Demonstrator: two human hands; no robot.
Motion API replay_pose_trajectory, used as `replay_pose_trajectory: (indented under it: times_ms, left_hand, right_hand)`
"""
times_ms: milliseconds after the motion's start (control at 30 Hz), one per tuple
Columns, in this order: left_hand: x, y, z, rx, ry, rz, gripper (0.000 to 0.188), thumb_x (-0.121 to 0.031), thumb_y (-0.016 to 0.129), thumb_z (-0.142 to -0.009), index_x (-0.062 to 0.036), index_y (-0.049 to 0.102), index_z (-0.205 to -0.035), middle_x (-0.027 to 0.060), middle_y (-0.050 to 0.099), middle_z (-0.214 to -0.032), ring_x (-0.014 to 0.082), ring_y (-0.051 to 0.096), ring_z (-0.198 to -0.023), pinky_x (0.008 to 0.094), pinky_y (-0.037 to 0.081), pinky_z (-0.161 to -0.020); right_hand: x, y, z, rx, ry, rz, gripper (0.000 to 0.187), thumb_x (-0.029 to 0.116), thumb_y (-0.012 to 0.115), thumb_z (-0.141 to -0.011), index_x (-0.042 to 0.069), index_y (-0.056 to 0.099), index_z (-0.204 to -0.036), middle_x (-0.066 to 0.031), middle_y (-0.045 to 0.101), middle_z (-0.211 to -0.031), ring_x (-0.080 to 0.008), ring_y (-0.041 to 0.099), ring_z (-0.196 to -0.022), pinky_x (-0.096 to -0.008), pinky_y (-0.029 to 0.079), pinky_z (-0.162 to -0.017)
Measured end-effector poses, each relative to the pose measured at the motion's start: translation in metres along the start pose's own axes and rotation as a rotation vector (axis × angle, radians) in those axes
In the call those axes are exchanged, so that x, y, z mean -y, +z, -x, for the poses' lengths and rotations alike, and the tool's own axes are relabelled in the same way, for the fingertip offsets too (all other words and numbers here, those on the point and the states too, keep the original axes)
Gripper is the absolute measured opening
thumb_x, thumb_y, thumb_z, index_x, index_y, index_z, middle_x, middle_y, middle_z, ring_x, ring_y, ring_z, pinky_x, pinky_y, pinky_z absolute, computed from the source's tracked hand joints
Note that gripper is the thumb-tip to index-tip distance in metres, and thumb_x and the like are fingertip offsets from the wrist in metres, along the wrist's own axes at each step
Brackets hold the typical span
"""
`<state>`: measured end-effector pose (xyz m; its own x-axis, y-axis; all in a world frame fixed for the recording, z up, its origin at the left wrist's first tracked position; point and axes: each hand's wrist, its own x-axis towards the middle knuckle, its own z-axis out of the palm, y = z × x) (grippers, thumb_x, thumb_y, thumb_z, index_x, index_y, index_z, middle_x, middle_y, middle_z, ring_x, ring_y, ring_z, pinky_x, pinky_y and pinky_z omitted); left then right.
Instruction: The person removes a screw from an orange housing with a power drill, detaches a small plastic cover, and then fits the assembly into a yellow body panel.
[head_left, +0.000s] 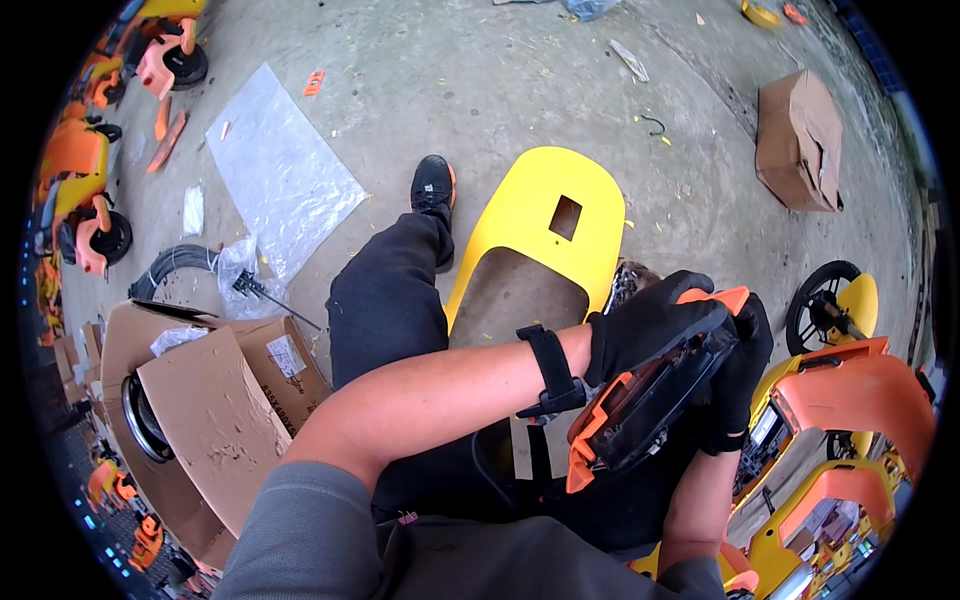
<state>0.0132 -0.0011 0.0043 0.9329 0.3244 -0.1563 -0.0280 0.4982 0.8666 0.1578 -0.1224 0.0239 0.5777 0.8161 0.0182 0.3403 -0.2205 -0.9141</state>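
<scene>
My left hand (650, 322) wears a black glove and reaches across my lap, gripping the top of an orange and black plastic vehicle part (640, 405). My right hand (738, 375), also in a black glove, holds the same part from its right side. The part rests tilted over my lap. Just beyond it a yellow plastic body shell (540, 215) with a square hole lies on the concrete floor, between my black-trousered legs and my black shoe (433, 185).
Open cardboard boxes (210, 410) stand at my left, with a clear plastic sheet (280, 170) beyond. Another cardboard box (800, 140) sits at the far right. Orange and yellow ride-on vehicle bodies (850, 400) and a black wheel (815, 300) crowd the right; more orange parts (85, 170) line the left.
</scene>
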Motion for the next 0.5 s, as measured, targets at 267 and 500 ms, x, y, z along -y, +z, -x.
replay_pose_trajectory:
  times_ms: [267, 500]
  left_hand:
    - [0.0018, -0.0001, -0.0018, 0.010, -0.013, 0.038, 0.041, -0.029, 0.058, -0.101, -0.0041, 0.052, -0.133, 0.0092, 0.058, -0.121, 0.0171, 0.055, -0.112, 0.0318, 0.044, -0.099]
    - [0.0024, -0.0003, -0.0022, 0.003, -0.020, -0.009, 0.043, -0.029, 0.059, -0.101, -0.0038, 0.052, -0.134, 0.0091, 0.058, -0.122, 0.0165, 0.055, -0.113, 0.0311, 0.045, -0.099]
  right_hand:
    - [-0.0004, -0.0013, -0.0009, 0.014, -0.040, 0.031, 0.008, -0.004, 0.065, -0.084, 0.000, 0.063, -0.090, -0.0015, 0.059, -0.084, -0.0129, 0.056, -0.079, -0.0260, 0.045, -0.075]
    - [0.0004, -0.0005, -0.0010, 0.014, -0.029, 0.015, 0.008, -0.004, 0.065, -0.084, 0.000, 0.063, -0.090, -0.0020, 0.059, -0.085, -0.0136, 0.056, -0.079, -0.0265, 0.045, -0.075]
